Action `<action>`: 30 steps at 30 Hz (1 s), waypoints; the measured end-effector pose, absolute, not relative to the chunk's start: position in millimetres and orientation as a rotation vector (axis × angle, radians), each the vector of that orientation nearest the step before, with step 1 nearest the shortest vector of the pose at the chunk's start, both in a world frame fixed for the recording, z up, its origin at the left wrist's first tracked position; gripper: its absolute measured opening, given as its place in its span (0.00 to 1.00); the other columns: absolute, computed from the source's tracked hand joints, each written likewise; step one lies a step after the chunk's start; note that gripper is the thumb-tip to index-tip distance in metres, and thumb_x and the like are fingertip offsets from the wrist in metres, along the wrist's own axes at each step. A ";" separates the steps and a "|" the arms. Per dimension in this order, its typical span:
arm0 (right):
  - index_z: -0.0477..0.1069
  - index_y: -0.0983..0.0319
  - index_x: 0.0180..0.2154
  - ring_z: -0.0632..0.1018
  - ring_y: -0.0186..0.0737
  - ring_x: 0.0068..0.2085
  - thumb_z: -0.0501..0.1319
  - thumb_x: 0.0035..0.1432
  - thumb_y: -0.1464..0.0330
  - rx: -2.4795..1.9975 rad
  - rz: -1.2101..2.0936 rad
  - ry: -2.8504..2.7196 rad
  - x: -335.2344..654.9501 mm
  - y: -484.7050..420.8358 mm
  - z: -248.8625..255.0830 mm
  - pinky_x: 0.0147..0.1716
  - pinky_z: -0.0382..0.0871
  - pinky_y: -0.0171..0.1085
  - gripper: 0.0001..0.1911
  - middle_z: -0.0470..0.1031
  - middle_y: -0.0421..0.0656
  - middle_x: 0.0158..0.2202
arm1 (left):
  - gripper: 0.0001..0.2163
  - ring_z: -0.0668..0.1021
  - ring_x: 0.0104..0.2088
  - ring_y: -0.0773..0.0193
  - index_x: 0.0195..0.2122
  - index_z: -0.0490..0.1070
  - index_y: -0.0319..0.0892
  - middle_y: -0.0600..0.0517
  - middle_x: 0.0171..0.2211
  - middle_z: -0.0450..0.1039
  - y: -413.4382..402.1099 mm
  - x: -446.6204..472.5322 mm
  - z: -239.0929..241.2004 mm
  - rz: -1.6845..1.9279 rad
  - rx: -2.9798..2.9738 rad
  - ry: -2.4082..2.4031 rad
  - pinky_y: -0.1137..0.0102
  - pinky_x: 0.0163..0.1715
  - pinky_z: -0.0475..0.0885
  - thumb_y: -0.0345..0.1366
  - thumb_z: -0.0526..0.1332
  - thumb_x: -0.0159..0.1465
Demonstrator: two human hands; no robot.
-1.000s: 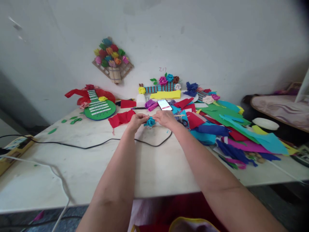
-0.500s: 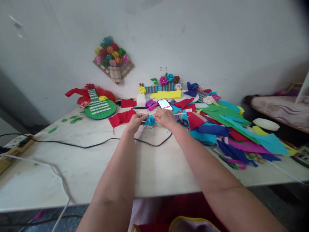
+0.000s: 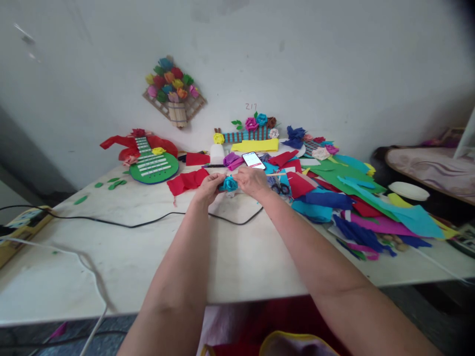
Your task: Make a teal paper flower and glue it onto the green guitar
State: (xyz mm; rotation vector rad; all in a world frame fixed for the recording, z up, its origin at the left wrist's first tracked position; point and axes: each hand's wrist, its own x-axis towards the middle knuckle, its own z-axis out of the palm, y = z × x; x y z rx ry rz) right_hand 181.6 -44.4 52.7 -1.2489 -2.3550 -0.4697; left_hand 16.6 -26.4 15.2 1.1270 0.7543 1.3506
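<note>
A small blue paper rose (image 3: 229, 184) is held between both of my hands above the white table (image 3: 148, 257). My left hand (image 3: 210, 187) is closed on its left side, fingers pinched. My right hand (image 3: 253, 180) grips it from the right, fingers curled. A thin wooden stick pokes out beside the rose toward my left hand. A red paper piece (image 3: 185, 181) lies just left of my left hand. A phone (image 3: 253, 160) with a lit screen rests just beyond my hands.
A heap of coloured paper sheets (image 3: 352, 198) covers the table's right side, with scissors (image 3: 281, 188) near my right hand. A black cable (image 3: 122, 225) crosses the table. A green guitar-shaped craft (image 3: 153, 165) lies far left. A white plate (image 3: 408, 190) sits far right.
My hands have drawn a little closer together around the blue rose and lifted it slightly. Everything else on the table is unmoved.
</note>
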 end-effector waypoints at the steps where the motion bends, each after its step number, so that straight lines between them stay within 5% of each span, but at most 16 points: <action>1: 0.76 0.60 0.36 0.71 0.39 0.37 0.46 0.63 0.65 -1.246 -0.482 -2.358 181.7 -44.9 53.0 0.28 0.51 0.36 0.19 0.74 0.47 0.37 | 0.13 0.71 0.21 0.68 0.24 0.70 0.37 0.53 0.20 0.69 -27.2 16.9 16.2 1.341 1.112 0.770 0.70 0.25 0.70 0.41 0.69 0.46; 10: 0.75 0.62 0.36 0.71 0.40 0.38 0.46 0.62 0.67 -1.213 -0.540 -2.381 184.0 -41.7 52.3 0.29 0.52 0.37 0.19 0.74 0.48 0.37 | 0.17 0.76 0.25 0.65 0.34 0.71 0.38 0.51 0.27 0.74 -29.6 12.6 18.8 1.266 1.142 0.728 0.67 0.29 0.72 0.31 0.69 0.41; 30: 0.75 0.63 0.38 0.70 0.41 0.39 0.47 0.61 0.70 -1.225 -0.557 -2.412 184.0 -40.8 50.0 0.32 0.54 0.37 0.17 0.73 0.49 0.38 | 0.20 0.76 0.24 0.65 0.33 0.71 0.37 0.51 0.25 0.75 -31.9 16.8 20.3 1.294 1.242 0.778 0.68 0.32 0.70 0.32 0.72 0.37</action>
